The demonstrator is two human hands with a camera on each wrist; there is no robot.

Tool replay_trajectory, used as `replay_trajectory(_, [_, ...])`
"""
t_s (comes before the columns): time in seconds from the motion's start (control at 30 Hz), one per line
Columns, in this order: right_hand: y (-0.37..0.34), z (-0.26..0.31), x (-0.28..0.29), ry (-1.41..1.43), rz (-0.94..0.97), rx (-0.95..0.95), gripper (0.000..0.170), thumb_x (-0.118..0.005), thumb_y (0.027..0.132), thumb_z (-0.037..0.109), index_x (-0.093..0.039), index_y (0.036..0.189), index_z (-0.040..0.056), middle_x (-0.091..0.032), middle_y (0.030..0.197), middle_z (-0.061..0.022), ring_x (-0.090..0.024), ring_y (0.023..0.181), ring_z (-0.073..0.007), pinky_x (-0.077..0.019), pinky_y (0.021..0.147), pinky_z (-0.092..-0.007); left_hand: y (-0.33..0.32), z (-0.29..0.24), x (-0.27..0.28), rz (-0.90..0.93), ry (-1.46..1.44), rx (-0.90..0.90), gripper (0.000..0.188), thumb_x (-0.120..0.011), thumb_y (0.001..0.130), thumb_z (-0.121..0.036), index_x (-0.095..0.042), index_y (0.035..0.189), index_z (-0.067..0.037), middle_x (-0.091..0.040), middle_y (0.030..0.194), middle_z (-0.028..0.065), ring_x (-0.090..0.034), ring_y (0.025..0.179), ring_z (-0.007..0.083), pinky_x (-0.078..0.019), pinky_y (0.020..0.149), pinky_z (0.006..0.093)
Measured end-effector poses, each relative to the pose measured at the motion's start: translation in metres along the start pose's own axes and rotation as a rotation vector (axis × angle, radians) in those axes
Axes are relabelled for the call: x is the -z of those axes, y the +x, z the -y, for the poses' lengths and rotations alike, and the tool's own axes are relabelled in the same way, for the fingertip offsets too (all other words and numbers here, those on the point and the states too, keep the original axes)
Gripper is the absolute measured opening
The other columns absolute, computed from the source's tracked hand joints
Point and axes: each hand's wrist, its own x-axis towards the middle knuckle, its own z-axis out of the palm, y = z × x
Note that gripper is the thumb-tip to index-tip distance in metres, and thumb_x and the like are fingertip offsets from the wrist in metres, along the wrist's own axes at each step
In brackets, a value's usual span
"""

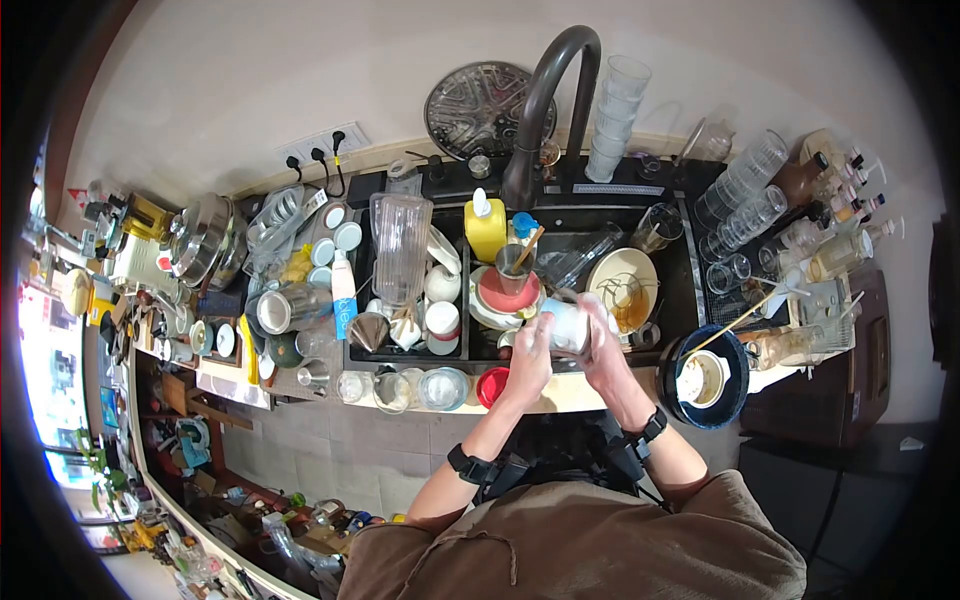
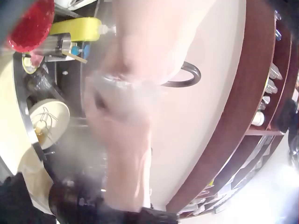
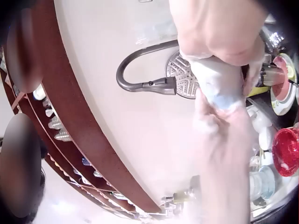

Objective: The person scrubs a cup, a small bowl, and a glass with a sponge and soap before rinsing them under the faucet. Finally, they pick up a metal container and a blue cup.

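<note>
Closest to my head camera is the person's brown top [image 1: 590, 545]; past it the forearms [image 1: 498, 425] reach out, a black strap [image 1: 472, 465] on each wrist, presumably there for my wrist views. The left hand [image 1: 532, 352] and right hand [image 1: 602, 348] come together over the near part of the sink [image 1: 690, 262]. Both are partly closed, fingers curled about opposite sides of a whitish object [image 1: 568, 328] with a bluish patch. I take it for a cup, though blur and what looks like lather stop me being sure. Two hands make sense to me: a wet surface could slip from one. Held there, it would also drip into the basin.

Along the front edge of the counter [image 1: 572, 387] I see a red bowl [image 1: 493, 387] and clear containers [image 1: 442, 389], perhaps parked there for want of room. At right, a dark blue bowl [image 1: 742, 365] has a pale bowl [image 1: 712, 385] nested inside, which saves space. Further in, a cream bowl [image 1: 602, 267] holds a wire whisk [image 1: 627, 300], and a metal cup [image 1: 512, 264] appears to rest on a reddish dish [image 1: 493, 298]. Behind stands a yellow bottle [image 1: 486, 238], easily reached, I'd judge. The faucet [image 1: 523, 150] arches beyond. Farthest, clear cups [image 1: 612, 125] stand stacked, and a round metal disc [image 1: 470, 110] leans by the wall [image 1: 350, 70].
</note>
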Motion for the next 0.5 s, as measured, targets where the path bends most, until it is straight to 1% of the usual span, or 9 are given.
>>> replay_trajectory(0.1, [0.010,-0.014,0.003,-0.403,-0.156,0.549,0.034,-0.063,0.087,0.024,-0.054,0.109,0.0008,-0.059,0.102,-0.0086,-0.059,0.089,-0.0202,-0.0485,0.077,-0.0353,0.001,0.001,-0.008,-0.074,-0.388,0.165,0.030,-0.045,0.099,-0.028,-0.056,0.111,-0.002,-0.061,0.101,0.0052,-0.058,0.090,0.0133,-0.0476,0.076,0.0274])
replay_trajectory(0.13, [0.000,-0.012,-0.004,-0.595,-0.217,0.709,0.029,-0.060,0.088,0.017,-0.054,0.108,-0.0035,-0.055,0.109,-0.0131,-0.055,0.094,-0.0249,-0.0428,0.084,-0.0356,0.001,0.000,-0.010,-0.100,-0.513,0.220,0.029,-0.045,0.099,-0.027,-0.055,0.113,-0.004,-0.061,0.103,0.0040,-0.058,0.090,0.0127,-0.0477,0.075,0.0266])
replay_trajectory(0.23, [0.012,-0.024,-0.002,-0.778,-0.358,1.024,0.028,-0.054,0.089,0.013,-0.052,0.110,-0.0053,-0.051,0.116,-0.0182,-0.048,0.106,-0.0308,-0.0389,0.091,-0.0392,-0.006,-0.007,-0.016,-0.152,-0.873,0.387,0.033,-0.045,0.099,-0.024,-0.051,0.125,-0.005,-0.061,0.113,0.0035,-0.060,0.097,0.0105,-0.0500,0.078,0.0224])
replay_trajectory(0.27, [0.011,-0.021,-0.001,-0.772,-0.316,0.891,0.032,-0.052,0.087,0.012,-0.051,0.113,-0.0060,-0.046,0.121,-0.0227,-0.042,0.113,-0.0371,-0.0337,0.098,-0.0435,-0.004,0.005,-0.010,-0.128,-0.959,0.393,0.031,-0.045,0.099,-0.023,-0.051,0.124,-0.005,-0.061,0.113,0.0031,-0.059,0.098,0.0099,-0.0502,0.077,0.0212])
replay_trajectory(0.33, [0.013,-0.022,0.000,-0.803,-0.230,1.085,0.034,-0.053,0.085,0.014,-0.051,0.113,-0.0050,-0.046,0.118,-0.0229,-0.043,0.112,-0.0382,-0.0338,0.099,-0.0435,0.001,0.027,0.003,-0.078,-1.131,0.409,0.028,-0.046,0.099,-0.021,-0.052,0.122,-0.006,-0.060,0.112,0.0022,-0.059,0.099,0.0086,-0.0507,0.074,0.0189])
replay_trajectory(0.37, [0.015,-0.022,0.001,-0.817,-0.180,1.182,0.035,-0.054,0.085,0.015,-0.051,0.113,-0.0046,-0.047,0.117,-0.0230,-0.044,0.112,-0.0388,-0.0338,0.100,-0.0434,0.001,0.029,0.004,-0.125,-1.034,0.425,0.028,-0.046,0.099,-0.021,-0.053,0.121,-0.006,-0.060,0.113,0.0030,-0.059,0.100,0.0100,-0.0510,0.076,0.0206])
replay_trajectory(0.4, [0.014,-0.016,-0.001,-0.832,-0.114,1.302,0.037,-0.061,0.075,0.017,-0.056,0.107,-0.0017,-0.047,0.115,-0.0233,-0.045,0.112,-0.0378,-0.0357,0.099,-0.0472,0.000,0.014,-0.001,-0.175,-0.936,0.437,0.027,-0.046,0.099,-0.021,-0.053,0.120,-0.006,-0.060,0.113,0.0038,-0.059,0.100,0.0113,-0.0512,0.078,0.0222])
replay_trajectory(0.43, [0.014,-0.015,0.002,-0.997,-0.036,1.483,0.037,-0.063,0.072,0.018,-0.058,0.104,0.0002,-0.048,0.115,-0.0233,-0.045,0.112,-0.0373,-0.0367,0.099,-0.0488,-0.003,-0.001,-0.005,-0.228,-0.837,0.449,0.026,-0.046,0.099,-0.021,-0.053,0.119,-0.006,-0.059,0.114,0.0047,-0.059,0.101,0.0127,-0.0515,0.079,0.0238])
replay_trajectory(0.5, [0.013,-0.008,0.011,-1.323,0.140,1.839,0.037,-0.067,0.066,0.021,-0.062,0.099,0.0039,-0.049,0.116,-0.0232,-0.047,0.112,-0.0361,-0.0387,0.097,-0.0520,-0.007,-0.023,-0.014,-0.264,-0.878,0.444,0.026,-0.045,0.099,-0.021,-0.053,0.118,-0.006,-0.059,0.114,0.0056,-0.059,0.100,0.0148,-0.0511,0.083,0.0275])
